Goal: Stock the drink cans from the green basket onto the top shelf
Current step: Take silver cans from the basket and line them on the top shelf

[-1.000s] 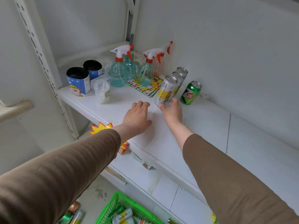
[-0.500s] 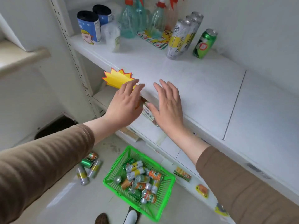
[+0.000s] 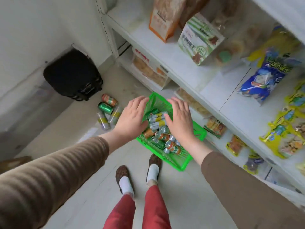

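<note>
Looking straight down now at a bright green plastic basket (image 3: 184, 164) with slatted, lattice-like walls, sitting on the pale smooth floor just ahead of two brown patterned slippers (image 3: 122, 175) worn over white socks. Inside it lies a jumble of shiny metal drink cans (image 3: 165, 138), cylinders on their sides: orange-labelled ones, silver ones with yellow bands, a dark green one near the far end. The top shelf is out of view.

Left hand (image 3: 132, 118) is over the near-left rim of the basket, palm down, fingers extended and close together, holding nothing; whether it touches the rim or the cans cannot be told. Right hand (image 3: 179, 119) is just beside it over the basket's right half, also palm down with fingers spread loosely and straight, gripping nothing; the silver-and-yellow cans show in the gap between the two hands. Both forearms come in under ribbed brown knit sleeves (image 3: 54, 176).

Off to the left on the floor, a small loose cluster of cans (image 3: 108, 111), one orange, one green, two slim silver-yellow, lies well apart from the basket, near a black soft-sided bag (image 3: 72, 75) against the white wall.

To the right, white metal shelving (image 3: 181, 63) carries crinkly snack packets: a blue glossy bag (image 3: 262, 80), yellow packs (image 3: 283, 138), an orange paper-look pouch (image 3: 165, 19) and a green-and-white box (image 3: 199, 40)
</note>
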A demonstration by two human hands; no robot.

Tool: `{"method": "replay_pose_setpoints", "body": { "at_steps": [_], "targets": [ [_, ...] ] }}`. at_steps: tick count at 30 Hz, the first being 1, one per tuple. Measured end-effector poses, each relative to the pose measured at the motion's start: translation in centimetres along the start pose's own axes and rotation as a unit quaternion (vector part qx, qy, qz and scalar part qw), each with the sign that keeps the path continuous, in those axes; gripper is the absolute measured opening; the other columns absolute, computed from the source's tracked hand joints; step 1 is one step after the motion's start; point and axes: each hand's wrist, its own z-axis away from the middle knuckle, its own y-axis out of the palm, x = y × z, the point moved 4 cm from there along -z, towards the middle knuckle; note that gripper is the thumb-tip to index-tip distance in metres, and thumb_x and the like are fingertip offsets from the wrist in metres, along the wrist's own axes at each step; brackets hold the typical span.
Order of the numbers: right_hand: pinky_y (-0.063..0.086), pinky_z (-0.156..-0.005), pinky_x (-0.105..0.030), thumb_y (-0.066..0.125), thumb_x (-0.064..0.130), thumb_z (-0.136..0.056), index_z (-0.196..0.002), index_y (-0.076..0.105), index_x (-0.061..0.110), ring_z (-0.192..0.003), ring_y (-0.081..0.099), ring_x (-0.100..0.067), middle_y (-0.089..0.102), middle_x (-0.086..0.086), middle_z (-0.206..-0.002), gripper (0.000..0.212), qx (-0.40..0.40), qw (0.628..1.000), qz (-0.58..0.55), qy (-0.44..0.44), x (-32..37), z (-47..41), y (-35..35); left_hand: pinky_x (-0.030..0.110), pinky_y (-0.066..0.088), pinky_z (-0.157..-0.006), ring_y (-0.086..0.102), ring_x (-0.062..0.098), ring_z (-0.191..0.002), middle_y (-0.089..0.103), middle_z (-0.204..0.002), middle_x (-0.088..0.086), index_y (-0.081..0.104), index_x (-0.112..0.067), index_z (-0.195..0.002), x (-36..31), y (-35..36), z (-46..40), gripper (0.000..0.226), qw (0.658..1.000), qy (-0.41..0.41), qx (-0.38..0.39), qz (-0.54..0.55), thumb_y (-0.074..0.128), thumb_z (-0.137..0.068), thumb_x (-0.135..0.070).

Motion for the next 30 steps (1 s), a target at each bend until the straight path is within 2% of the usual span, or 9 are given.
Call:
{"method": "replay_pose_setpoints", "body": {
  "at_steps": [3,6,11,18,21,24,26,28,30],
  "targets": [
    [0.037,-0.112,-0.042,0.069,0.019,-0.088,-0.137,0.052,0.010,-0.129,0.046,-0.028,0.054,-0.008,-0.140,0.053,0.039,0.998,-0.012,0.042,-3.7,1.2,6.9,0.046,0.040,-0.103,0.042,0.035,-0.123,0.042,-0.141,0.014,0.036,-0.006,-0.144,2.1,7.5,1.0,0.078,0.998,-0.030,0.055,0.000,0.065,-0.074,-0.022],
    [0.038,-0.110,-0.042,0.071,0.015,-0.085,-0.134,0.054,0.010,-0.125,0.049,-0.031,0.056,-0.009,-0.136,0.052,0.072,0.993,-0.021,0.086,-7.8,2.0,13.2,0.045,0.037,-0.107,0.039,0.033,-0.127,0.039,-0.142,0.011,0.033,-0.009,-0.146,4.0,14.4,1.4,0.079,0.992,-0.070,0.104,0.005,0.066,-0.076,-0.024],
    [0.035,-0.110,-0.041,0.068,0.013,-0.090,-0.140,0.050,0.012,-0.130,0.044,-0.032,0.053,-0.010,-0.140,0.053,0.153,0.978,-0.021,0.140,-14.0,2.2,22.8,0.044,0.039,-0.105,0.037,0.030,-0.128,0.037,-0.141,0.008,0.028,-0.015,-0.148,7.4,24.0,0.9,0.079,0.982,-0.126,0.142,0.011,0.065,-0.078,-0.024],
    [0.031,-0.120,-0.044,0.058,0.027,-0.100,-0.153,0.035,0.011,-0.146,0.033,-0.028,0.039,-0.008,-0.156,0.060,0.245,0.966,0.067,0.055,-18.5,-2.9,33.6,0.047,0.037,-0.107,0.035,0.030,-0.129,0.036,-0.141,0.008,0.027,-0.015,-0.146,11.5,33.1,-3.1,0.077,0.975,-0.152,0.160,0.005,0.065,-0.081,-0.025],
    [0.027,-0.123,-0.044,0.061,0.010,-0.094,-0.154,0.035,0.011,-0.147,0.032,-0.030,0.038,-0.010,-0.157,0.065,0.278,0.950,0.141,-0.007,-19.7,-6.0,36.8,0.046,0.038,-0.106,0.036,0.030,-0.129,0.036,-0.141,0.008,0.026,-0.014,-0.146,13.3,35.4,-4.8,0.076,0.975,-0.165,0.152,0.011,0.063,-0.081,-0.023],
    [0.033,-0.118,-0.044,0.058,0.000,-0.086,-0.150,0.040,0.011,-0.140,0.040,-0.031,0.045,-0.012,-0.150,0.067,0.335,0.915,0.219,-0.045,-20.5,-8.1,39.4,0.046,0.038,-0.107,0.036,0.030,-0.129,0.038,-0.141,0.009,0.026,-0.013,-0.148,14.6,37.0,-5.8,0.076,0.975,-0.172,0.137,0.016,0.063,-0.082,-0.023],
    [0.038,-0.112,-0.047,0.064,0.009,-0.089,-0.150,0.039,0.015,-0.135,0.044,-0.034,0.046,-0.014,-0.145,0.066,0.371,0.893,0.247,-0.058,-20.5,-9.1,40.5,0.046,0.039,-0.107,0.037,0.029,-0.129,0.039,-0.141,0.009,0.027,-0.014,-0.148,15.3,37.6,-6.0,0.076,0.976,-0.175,0.126,0.022,0.063,-0.082,-0.025],
    [0.038,-0.110,-0.048,0.072,0.031,-0.091,-0.152,0.036,0.018,-0.136,0.043,-0.037,0.044,-0.017,-0.146,0.072,0.400,0.878,0.257,-0.062,-20.4,-9.5,41.2,0.047,0.040,-0.105,0.039,0.029,-0.127,0.041,-0.138,0.009,0.029,-0.014,-0.147,15.7,38.0,-5.8,0.074,0.976,-0.179,0.121,0.033,0.063,-0.083,-0.027],
    [0.038,-0.110,-0.047,0.075,0.042,-0.088,-0.149,0.036,0.013,-0.137,0.040,-0.037,0.043,-0.019,-0.147,0.078,0.407,0.876,0.252,-0.049,-20.4,-9.6,41.3,0.047,0.041,-0.103,0.041,0.028,-0.123,0.043,-0.134,0.009,0.031,-0.013,-0.146,15.7,38.0,-5.4,0.069,0.975,-0.186,0.115,0.048,0.061,-0.086,-0.028]
  ]
}}
